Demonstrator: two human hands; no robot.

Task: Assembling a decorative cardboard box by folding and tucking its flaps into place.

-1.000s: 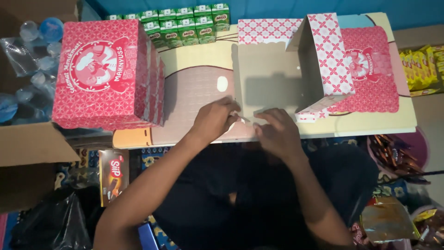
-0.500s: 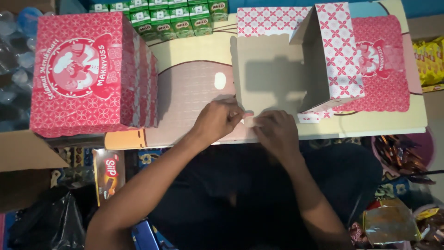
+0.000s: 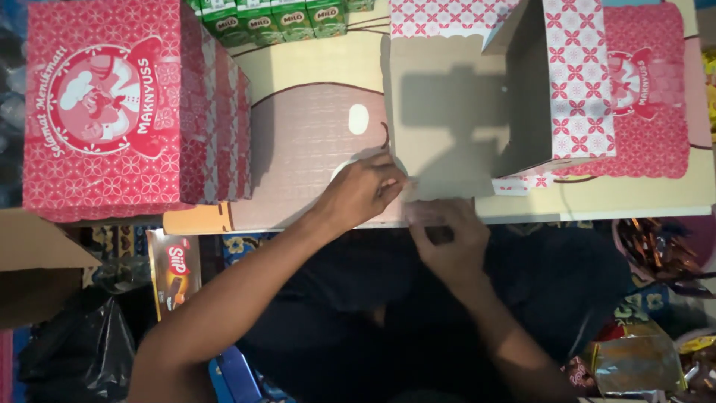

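A pale tabletop (image 3: 313,97) printed with curved brown lines and a pinkish patch runs across the upper half of the frame, its near edge crossing the middle; below it the room falls into shadow, crowded with goods. At upper left, a stack of flat red-and-white patterned boxes (image 3: 112,112) with a round white-ringed emblem stands on the table. Along the top edge, just right of the stack, sits a row of small green drink cartons (image 3: 272,16). At lower left, under the table edge, an orange-and-brown snack packet (image 3: 173,272) stands beside a black plastic bag (image 3: 71,358); shiny foil wrappers (image 3: 641,358) fill the lower right corner.

At centre right, the half-folded cardboard box (image 3: 455,112) lies on the table, its plain grey-brown inside facing up, one red-and-white flower-patterned wall raised on its right side and the red patterned lid lying flat at far right. The left hand (image 3: 362,190), fingers curled, pinches the box's near edge at the table's rim. The right hand (image 3: 444,239), just beside it and slightly lower in the frame, presses bent fingers on that same edge; what lies under them cannot be told.
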